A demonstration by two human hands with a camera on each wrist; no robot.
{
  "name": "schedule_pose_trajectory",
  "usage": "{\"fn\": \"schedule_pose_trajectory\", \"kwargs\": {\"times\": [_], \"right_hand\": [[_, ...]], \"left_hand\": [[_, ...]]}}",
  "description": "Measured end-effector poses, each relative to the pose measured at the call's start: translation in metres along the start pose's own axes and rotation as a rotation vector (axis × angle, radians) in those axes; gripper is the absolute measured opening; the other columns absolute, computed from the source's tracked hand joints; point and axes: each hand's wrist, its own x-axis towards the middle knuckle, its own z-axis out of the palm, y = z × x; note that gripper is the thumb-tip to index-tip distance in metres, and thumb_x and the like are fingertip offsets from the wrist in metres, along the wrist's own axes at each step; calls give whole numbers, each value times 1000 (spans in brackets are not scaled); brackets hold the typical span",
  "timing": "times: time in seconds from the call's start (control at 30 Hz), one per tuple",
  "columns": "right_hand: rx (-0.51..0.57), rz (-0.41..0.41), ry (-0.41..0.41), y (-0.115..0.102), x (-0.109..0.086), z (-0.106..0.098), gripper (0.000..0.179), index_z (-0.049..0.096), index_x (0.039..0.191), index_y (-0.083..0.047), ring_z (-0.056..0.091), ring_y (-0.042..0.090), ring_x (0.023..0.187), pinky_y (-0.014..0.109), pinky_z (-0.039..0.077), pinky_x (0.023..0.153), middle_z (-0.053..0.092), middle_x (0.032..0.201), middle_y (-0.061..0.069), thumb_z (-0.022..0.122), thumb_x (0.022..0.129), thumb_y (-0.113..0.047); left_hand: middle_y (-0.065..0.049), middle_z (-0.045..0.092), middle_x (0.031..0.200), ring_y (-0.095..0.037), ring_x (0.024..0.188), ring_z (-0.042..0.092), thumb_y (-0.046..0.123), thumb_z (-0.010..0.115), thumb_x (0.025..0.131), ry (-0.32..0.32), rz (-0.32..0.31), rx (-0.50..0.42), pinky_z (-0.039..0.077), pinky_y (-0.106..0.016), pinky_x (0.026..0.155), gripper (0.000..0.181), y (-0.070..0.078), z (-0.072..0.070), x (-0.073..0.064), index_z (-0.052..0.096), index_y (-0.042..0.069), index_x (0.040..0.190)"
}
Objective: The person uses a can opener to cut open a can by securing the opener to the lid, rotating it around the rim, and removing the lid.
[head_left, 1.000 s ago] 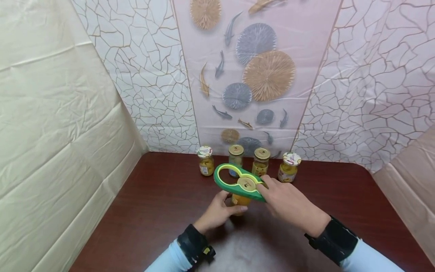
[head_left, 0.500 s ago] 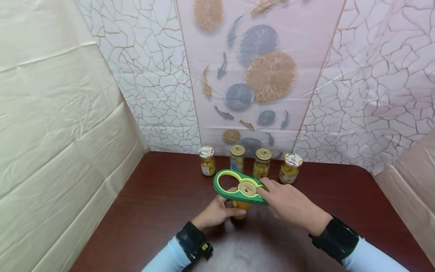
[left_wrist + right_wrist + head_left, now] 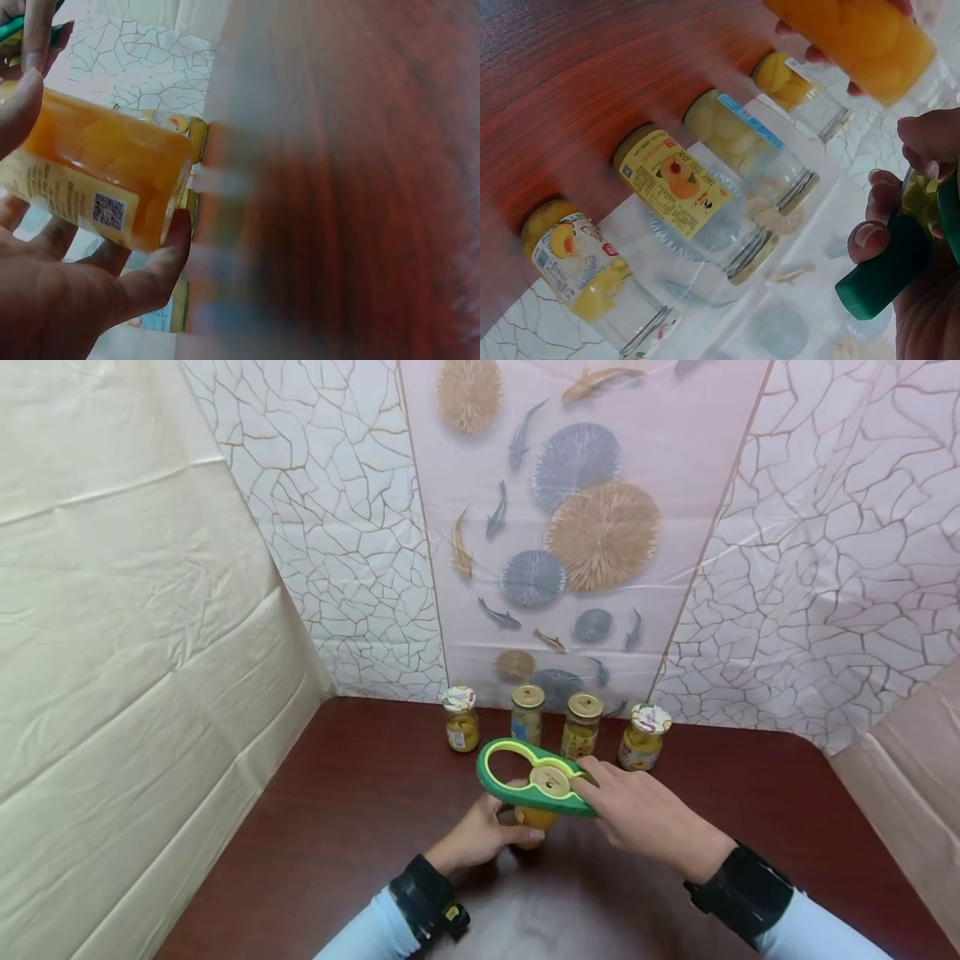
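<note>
My left grip [image 3: 477, 835] holds an orange jar [image 3: 536, 818], my right grip [image 3: 652, 814] holds a green opener [image 3: 525, 794] around its lid [image 3: 551, 782], four jars [image 3: 581, 728] near the surface's [image 3: 360, 793] far edge

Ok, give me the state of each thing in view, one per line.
Left hand, gripping the orange jar
Right hand, gripping the green opener
Orange jar, gold lid on
Green opener, gold lid showing in its middle opening
Leftmost back jar, upright, lidded
Second back jar, upright, lidded
Third back jar, upright, lidded
Rightmost back jar, upright, lidded
</note>
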Motion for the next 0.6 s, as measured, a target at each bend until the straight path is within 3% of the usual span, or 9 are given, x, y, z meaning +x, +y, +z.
{"fn": "schedule_pose_trajectory", "kwargs": {"times": [0.13,0.3,0.6], "right_hand": [[5,33,54,7,-6,-1,39,65,113,-16,57,10,79,25,49,59,63,117,6,90,83,-12],[13,85,95,19,-18,-1,38,64,110,-19,57,8,79,24,48,58,63,117,1,88,82,-8],[12,132,79,29,-29,4,36,64,108,-14,61,13,80,28,50,57,63,119,7,88,81,-7]], "left_hand": [[-2,64,151,-27,141,60,25,80,99,47,3,50,49,-51,118,59,-2,-4,-7,56,27,153],[0,66,146,-25,139,61,28,82,97,101,-8,48,50,-51,117,62,-5,-16,-17,54,32,152],[-1,67,145,-27,139,61,24,84,94,174,4,74,47,-55,119,62,-9,-34,-26,57,29,150]]}}
